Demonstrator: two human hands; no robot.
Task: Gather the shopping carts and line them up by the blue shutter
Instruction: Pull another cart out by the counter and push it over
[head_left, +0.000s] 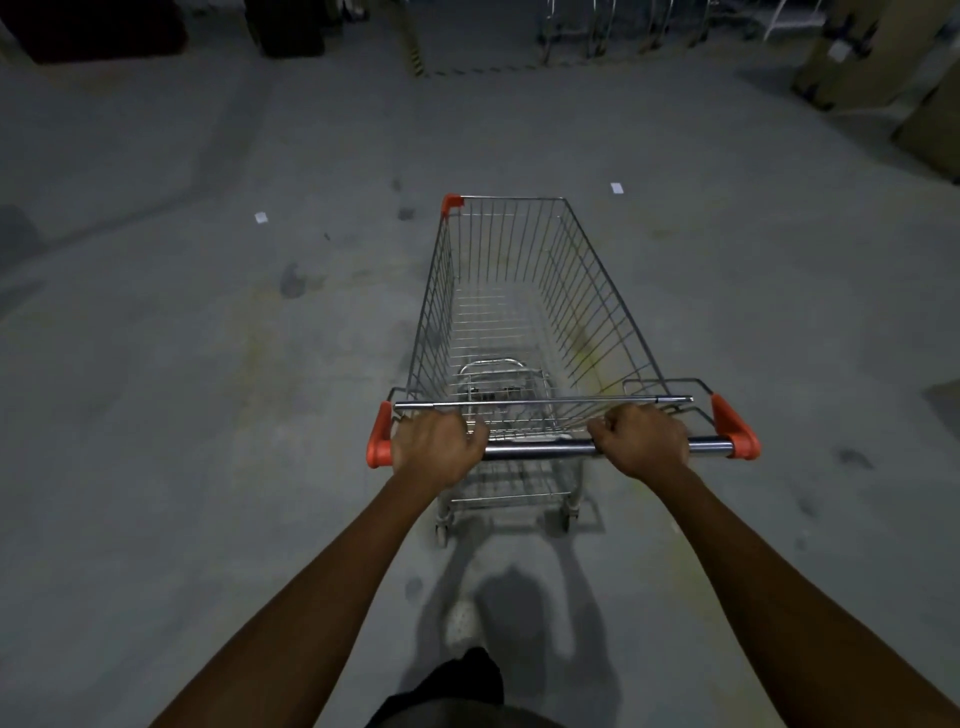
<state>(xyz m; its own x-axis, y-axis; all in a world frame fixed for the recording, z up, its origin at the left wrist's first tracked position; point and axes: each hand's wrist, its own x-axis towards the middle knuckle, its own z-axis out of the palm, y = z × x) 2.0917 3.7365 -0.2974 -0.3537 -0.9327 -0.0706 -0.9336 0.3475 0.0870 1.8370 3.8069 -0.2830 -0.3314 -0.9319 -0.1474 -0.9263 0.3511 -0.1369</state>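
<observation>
The person holds one wire shopping cart (587, 291) that stands on the grey concrete floor (182, 364), directly ahead at 12 o'clock and a little to the right of the middle of the view. Its basket points away from the person.

The left hand (436, 449) is clenched around the left end of the metal handle bar (540, 449), just beside the orange end cap (379, 441). The right hand (644, 441) also grips the bar with curled fingers, more toward the middle, so a bare part of the bar shows between it and the right orange cap (735, 428). Both arms are stretched forward.

An orange corner bumper (451, 203) sits on the far left corner of the basket. Inside the basket I see no goods. The folded child seat frame (491, 366) lies near the handle.

Two small white paper scraps lie on the floor, one at 10 o'clock (261, 217) and one at 1 o'clock (616, 187), both apart from the cart. Far away at 12 o'clock stand dim metal frames (623, 26), too dark to name. Cardboard boxes (883, 52) stand at 2 o'clock. The shadow of the person (514, 608) falls on the floor under the arms.
</observation>
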